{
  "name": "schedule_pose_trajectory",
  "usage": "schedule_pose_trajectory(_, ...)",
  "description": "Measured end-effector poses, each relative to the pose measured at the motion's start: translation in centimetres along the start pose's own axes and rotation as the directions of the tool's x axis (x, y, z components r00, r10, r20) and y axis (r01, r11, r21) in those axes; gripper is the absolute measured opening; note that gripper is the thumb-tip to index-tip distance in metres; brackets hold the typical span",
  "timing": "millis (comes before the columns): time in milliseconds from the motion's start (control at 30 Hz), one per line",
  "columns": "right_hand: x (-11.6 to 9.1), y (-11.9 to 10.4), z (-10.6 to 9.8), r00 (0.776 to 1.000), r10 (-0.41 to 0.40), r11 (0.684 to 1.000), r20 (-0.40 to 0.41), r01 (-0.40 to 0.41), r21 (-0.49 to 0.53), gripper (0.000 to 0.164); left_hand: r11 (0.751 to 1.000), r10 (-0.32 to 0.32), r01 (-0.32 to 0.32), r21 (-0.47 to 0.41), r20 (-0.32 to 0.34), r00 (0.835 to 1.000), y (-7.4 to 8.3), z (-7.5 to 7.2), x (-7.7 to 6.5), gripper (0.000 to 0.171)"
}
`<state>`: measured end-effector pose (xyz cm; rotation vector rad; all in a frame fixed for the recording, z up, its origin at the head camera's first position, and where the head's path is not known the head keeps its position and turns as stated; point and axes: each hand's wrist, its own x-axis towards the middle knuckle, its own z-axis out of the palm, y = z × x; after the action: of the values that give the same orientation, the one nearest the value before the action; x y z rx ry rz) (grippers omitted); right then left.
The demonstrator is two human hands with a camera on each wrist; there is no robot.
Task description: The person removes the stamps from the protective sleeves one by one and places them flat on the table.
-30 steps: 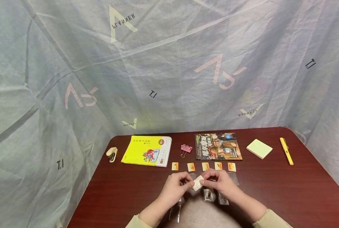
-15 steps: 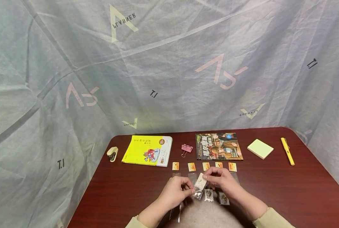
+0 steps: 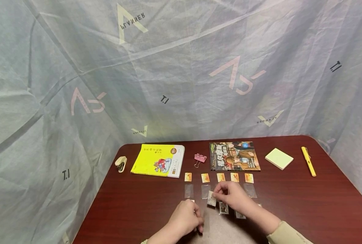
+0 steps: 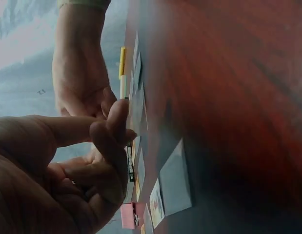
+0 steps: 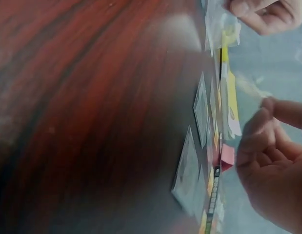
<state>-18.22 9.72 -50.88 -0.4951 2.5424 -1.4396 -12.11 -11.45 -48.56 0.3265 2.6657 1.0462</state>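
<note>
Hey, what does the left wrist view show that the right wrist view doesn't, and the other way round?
Only the left wrist view shows the yellow pen and the pale sticky pad. Only the right wrist view shows the yellow book. Both show the left hand, the right hand, the pink binder clip, the dark book's edge and small flat packets on the table.

Along the far side of the table (image 3: 336,206) I see, left to right, a stapler (image 3: 121,164), a yellow book (image 3: 151,159), a pink clip (image 3: 200,158), a picture-covered magazine (image 3: 234,156), a pale notepad (image 3: 279,158), a yellow pen (image 3: 308,161); grey cloth (image 3: 184,74) behind.
</note>
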Motion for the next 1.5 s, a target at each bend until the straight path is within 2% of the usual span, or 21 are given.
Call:
schedule_pose_trajectory(67, 0.0, -0.2, 0.5, 0.999, -0.030, 0.996, 0.019, 0.031, -0.088, 0.012, 1.000, -0.015, 0.015, -0.016, 0.023, 1.000, 0.0, 0.4, -0.3, 0.024)
schedule_pose_trajectory(167, 0.1, -0.3, 1.3, 0.996, -0.081, 0.969, 0.027, 0.085, -0.230, 0.016, 1.000, -0.023, 0.024, -0.014, 0.041, 0.999, -0.1, 1.0, -0.6, 0.026)
schedule_pose_trajectory(367, 0.2, -0.4, 2.8, 0.992, -0.123, 0.876, 0.041, 0.128, -0.466, 0.021, 0.997, -0.013, 0.009, 0.075, 0.048, 0.999, -0.3, 1.8, -0.7, 0.030)
schedule_pose_trajectory(533, 0.3, -0.8, 3.7, 0.990, -0.139, 0.800, 0.024, 0.127, -0.586, 0.025, 0.981, 0.034, -0.038, 0.189, 0.023, 0.999, -0.3, 2.1, -0.8, 0.031)
schedule_pose_trajectory(667, 0.5, -1.0, 4.0, 0.988, -0.153, 0.766, -0.019, 0.106, -0.634, 0.028, 0.973, 0.046, -0.048, 0.226, 0.013, 0.999, -0.2, 1.9, -0.9, 0.031)
schedule_pose_trajectory(867, 0.7, -0.9, 4.1, 0.988, -0.145, 0.770, -0.056, 0.077, -0.633, 0.028, 0.983, 0.025, -0.031, 0.183, 0.031, 0.999, -0.2, 1.7, -1.1, 0.030)
schedule_pose_trajectory(1067, 0.8, -0.8, 4.1, 0.990, -0.129, 0.781, -0.060, 0.064, -0.621, 0.029, 0.977, 0.037, -0.041, 0.209, 0.025, 0.999, -0.1, 1.5, -1.0, 0.031)
schedule_pose_trajectory(1233, 0.5, -0.9, 3.6, 0.993, -0.104, 0.807, -0.053, 0.053, -0.588, 0.028, 0.981, 0.031, -0.036, 0.192, 0.028, 0.999, 0.2, 1.3, -0.8, 0.031)
schedule_pose_trajectory(1300, 0.2, -1.1, 3.0, 0.994, -0.097, 0.818, -0.053, 0.050, -0.573, 0.026, 0.979, 0.031, -0.033, 0.204, 0.011, 0.999, 0.3, 1.2, -0.5, 0.031)
schedule_pose_trajectory(1367, 0.0, -1.2, 2.4, 0.994, -0.096, 0.826, -0.056, 0.048, -0.562, 0.025, 0.969, 0.037, -0.033, 0.243, -0.012, 0.999, 0.5, 1.1, 0.0, 0.032)
schedule_pose_trajectory(1500, -0.6, -1.1, 0.9, 0.995, -0.080, 0.823, -0.066, 0.028, -0.567, 0.025, 0.935, 0.069, -0.043, 0.351, -0.062, 0.996, 1.3, 1.3, 1.1, 0.035)
